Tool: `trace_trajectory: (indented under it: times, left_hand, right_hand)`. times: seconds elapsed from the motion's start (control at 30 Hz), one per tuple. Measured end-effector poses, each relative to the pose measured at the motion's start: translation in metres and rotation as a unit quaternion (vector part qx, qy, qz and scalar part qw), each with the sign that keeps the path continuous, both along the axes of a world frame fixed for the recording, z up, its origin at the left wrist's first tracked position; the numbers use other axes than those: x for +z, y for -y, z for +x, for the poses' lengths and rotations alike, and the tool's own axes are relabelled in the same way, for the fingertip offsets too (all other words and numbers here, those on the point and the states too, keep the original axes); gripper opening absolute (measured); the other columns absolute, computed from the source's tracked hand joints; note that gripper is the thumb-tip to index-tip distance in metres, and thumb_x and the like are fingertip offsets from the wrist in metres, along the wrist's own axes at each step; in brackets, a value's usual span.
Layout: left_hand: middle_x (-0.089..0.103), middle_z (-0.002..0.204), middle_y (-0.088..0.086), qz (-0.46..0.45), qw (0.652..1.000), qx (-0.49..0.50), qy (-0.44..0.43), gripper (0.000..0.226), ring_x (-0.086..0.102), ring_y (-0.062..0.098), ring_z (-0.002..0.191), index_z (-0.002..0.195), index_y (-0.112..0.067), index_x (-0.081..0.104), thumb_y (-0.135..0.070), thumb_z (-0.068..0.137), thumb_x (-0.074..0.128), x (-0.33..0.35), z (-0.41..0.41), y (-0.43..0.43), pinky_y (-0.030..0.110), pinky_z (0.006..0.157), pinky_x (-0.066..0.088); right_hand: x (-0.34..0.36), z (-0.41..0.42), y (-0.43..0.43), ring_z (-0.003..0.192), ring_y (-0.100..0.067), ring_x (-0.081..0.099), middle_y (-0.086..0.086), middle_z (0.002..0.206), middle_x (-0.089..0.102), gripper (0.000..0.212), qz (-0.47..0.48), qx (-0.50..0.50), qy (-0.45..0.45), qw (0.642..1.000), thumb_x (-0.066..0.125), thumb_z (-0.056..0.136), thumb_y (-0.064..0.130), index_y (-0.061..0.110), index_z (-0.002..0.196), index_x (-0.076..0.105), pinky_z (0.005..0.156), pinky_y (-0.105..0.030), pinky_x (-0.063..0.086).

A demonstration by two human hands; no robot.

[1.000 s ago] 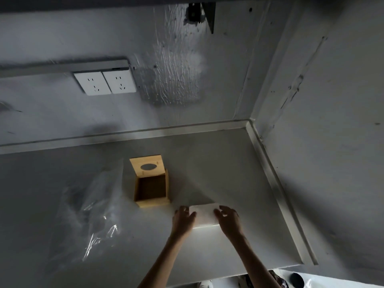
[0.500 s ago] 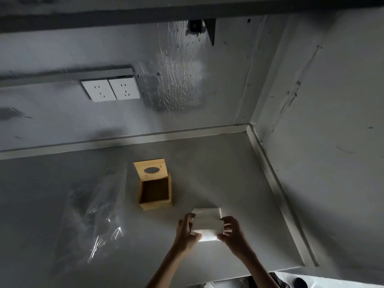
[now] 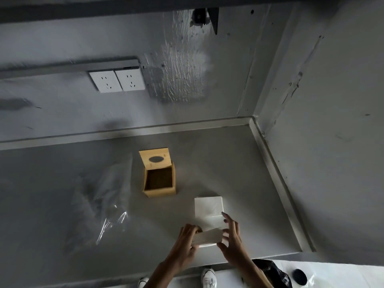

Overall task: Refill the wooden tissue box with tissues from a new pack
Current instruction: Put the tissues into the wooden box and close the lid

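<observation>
The wooden tissue box (image 3: pixel 160 190) stands on the grey counter (image 3: pixel 228 159), empty, its lid (image 3: pixel 154 160) with an oval slot tipped back behind it. Nearer me and to the right of the box, a white tissue stack (image 3: pixel 208 206) lies on the counter. My left hand (image 3: pixel 186 240) and my right hand (image 3: pixel 231 235) grip a folded bundle of tissues (image 3: pixel 207 235) between them, just above the near end of that stack. The left fingers curl over its left end, the right fingers spread along its right side.
A crumpled clear plastic wrapper (image 3: pixel 104 204) lies left of the box. Walls close the counter at the back and right, with a raised lip (image 3: pixel 278 179) along the right edge. Two wall sockets (image 3: pixel 117 81) sit above. Below the counter's front edge are white shoes (image 3: pixel 208 277) and a dark bag (image 3: pixel 272 271).
The hands went from resting on the flat stack to lifting and folding part of it toward me. A portion of the tissues stays flat on the counter beyond them.
</observation>
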State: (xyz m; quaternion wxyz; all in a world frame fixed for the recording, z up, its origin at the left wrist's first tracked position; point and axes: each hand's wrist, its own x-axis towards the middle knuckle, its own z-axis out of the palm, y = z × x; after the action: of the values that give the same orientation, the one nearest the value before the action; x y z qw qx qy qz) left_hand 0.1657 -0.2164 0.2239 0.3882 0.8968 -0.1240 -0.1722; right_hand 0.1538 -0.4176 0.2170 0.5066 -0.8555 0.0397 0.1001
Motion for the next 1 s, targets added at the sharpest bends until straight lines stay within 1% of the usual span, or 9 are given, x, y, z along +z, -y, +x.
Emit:
trace_trajectory:
  times: [0.17,0.33,0.47,0.53,0.67,0.8,0.87,0.93,1.0]
  left_hand:
    - [0.042,0.112,-0.012,-0.002,0.998,0.047,0.030,0.046,0.042,0.003,0.107,0.114,-0.025,0.049,-0.003,0.074,0.054,-0.001,-0.023,-0.014,0.007,0.091,0.032]
    - [0.041,0.122,-0.009,-0.002,0.996,0.083,0.011,0.055,0.040,0.007,0.115,0.124,-0.021,0.045,-0.003,0.073,0.053,-0.007,-0.040,-0.022,0.017,0.101,0.032]
    - [0.042,0.119,-0.007,-0.008,0.994,0.108,-0.005,0.052,0.041,0.010,0.114,0.120,-0.026,0.041,-0.002,0.074,0.048,-0.005,-0.042,-0.015,0.019,0.100,0.032]
    - [0.040,0.120,-0.007,-0.006,0.994,0.105,0.000,0.051,0.040,0.008,0.113,0.123,-0.026,0.038,-0.009,0.075,0.044,-0.009,-0.045,-0.012,0.023,0.098,0.034]
    - [0.039,0.117,-0.007,-0.008,0.993,0.117,0.021,0.040,0.040,0.007,0.106,0.120,-0.031,0.030,-0.031,0.081,0.039,-0.011,-0.046,-0.007,0.023,0.092,0.036]
    - [0.038,0.118,-0.004,-0.017,0.992,0.123,0.028,0.046,0.040,0.006,0.106,0.125,-0.024,0.030,-0.054,0.090,0.030,-0.014,-0.048,-0.007,0.022,0.094,0.038]
    - [0.033,0.122,-0.003,-0.012,0.991,0.129,0.020,0.046,0.039,0.008,0.112,0.132,-0.013,0.033,-0.038,0.094,0.036,-0.012,-0.048,-0.004,0.019,0.100,0.036]
    - [0.030,0.124,-0.002,-0.012,0.990,0.143,0.010,0.056,0.038,0.014,0.116,0.133,-0.005,0.035,-0.004,0.078,0.043,-0.009,-0.048,-0.002,0.026,0.100,0.037]
    - [0.031,0.123,-0.001,-0.016,0.989,0.144,0.000,0.063,0.039,0.015,0.115,0.131,-0.004,0.038,0.002,0.068,0.040,-0.009,-0.048,-0.002,0.026,0.097,0.035]
  right_hand:
    - [-0.002,-0.013,-0.009,0.112,-0.007,0.057,0.017,0.123,0.050,0.073,-0.010,0.052,0.015,0.998,0.064,0.075,-0.003,0.057,0.113,0.050,0.092,-0.027,0.054]
    - [-0.001,-0.020,-0.023,0.132,-0.013,0.038,0.013,0.144,0.040,0.080,-0.038,0.117,-0.067,0.990,0.064,0.074,0.007,0.042,0.138,0.031,0.110,-0.033,0.035]
    - [-0.022,-0.026,-0.036,0.127,-0.008,0.049,0.009,0.140,0.048,0.094,0.049,0.063,-0.097,0.992,0.065,0.065,0.008,0.064,0.131,0.030,0.107,-0.036,0.042]
    - [-0.032,-0.031,-0.040,0.130,-0.016,0.048,0.001,0.142,0.046,0.103,0.074,0.046,-0.100,0.991,0.065,0.063,0.008,0.061,0.138,0.020,0.101,-0.046,0.047]
    - [-0.012,-0.030,-0.041,0.144,-0.020,0.018,0.003,0.155,0.009,0.119,0.101,0.035,-0.119,0.987,0.066,0.070,-0.005,0.043,0.144,-0.012,0.106,-0.016,0.036]
    - [-0.039,-0.033,-0.046,0.139,-0.035,0.031,-0.018,0.154,0.022,0.125,0.076,0.053,-0.097,0.991,0.071,0.063,0.019,0.056,0.141,-0.019,0.109,-0.049,0.039]
    - [-0.028,-0.031,-0.049,0.145,-0.034,0.019,-0.019,0.158,0.012,0.126,0.058,0.063,-0.124,0.989,0.073,0.065,0.016,0.035,0.144,-0.023,0.117,-0.049,0.026]
    - [-0.021,-0.033,-0.052,0.137,-0.028,0.038,-0.021,0.147,0.034,0.121,0.028,0.081,-0.108,0.991,0.073,0.068,0.020,0.016,0.143,-0.022,0.113,-0.047,0.034]
    - [-0.024,-0.032,-0.050,0.131,-0.027,0.045,-0.019,0.142,0.041,0.125,0.020,0.085,-0.091,0.992,0.072,0.067,0.020,0.026,0.145,-0.026,0.108,-0.047,0.041]
